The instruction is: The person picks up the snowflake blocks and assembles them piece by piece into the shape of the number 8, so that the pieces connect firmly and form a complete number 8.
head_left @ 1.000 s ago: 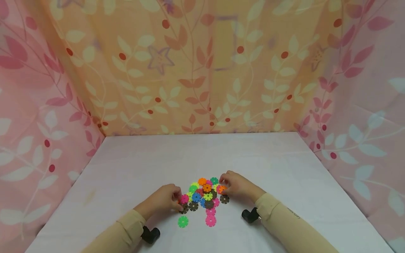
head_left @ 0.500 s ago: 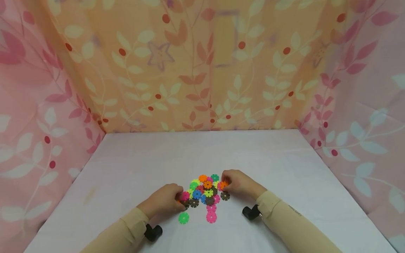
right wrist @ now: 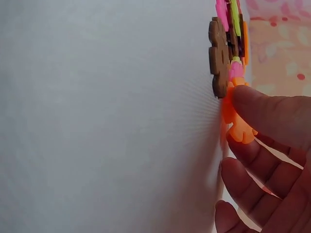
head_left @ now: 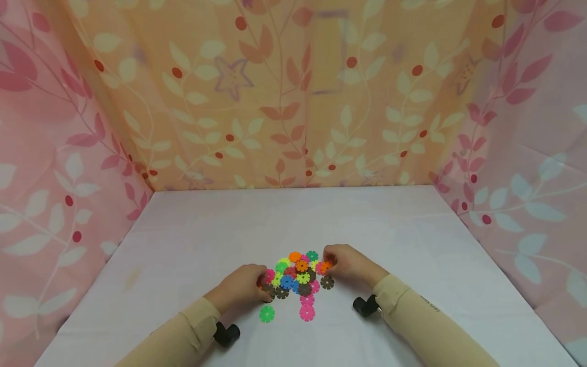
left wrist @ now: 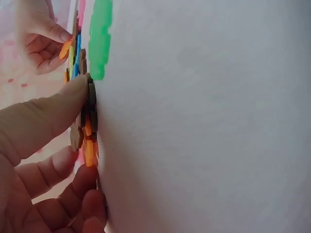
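Several notched plastic building discs (head_left: 302, 278) in mixed colours overlap in a flat cluster on the white table. At its left end my left hand (head_left: 240, 286) has thumb and fingers around a brown disc (left wrist: 92, 99), with an orange disc (left wrist: 89, 150) beside it. At the right end my right hand (head_left: 350, 265) pinches an orange disc (right wrist: 241, 124) between thumb and index finger; a pink disc (right wrist: 236, 70) adjoins it. A separate-looking brown disc (head_left: 327, 282) lies just below that hand. Fingers hide part of the cluster's left end.
A loose green disc (head_left: 267, 314) lies in front of the left hand. Pink discs (head_left: 307, 312) extend from the cluster toward the front. Patterned cloth (head_left: 220, 102) walls the back and both sides of the table (head_left: 293, 219).
The left hand has shifted slightly right and closed in on the cluster's left end. The right hand's fingers have drawn together on the orange disc. The head view has tilted slightly.
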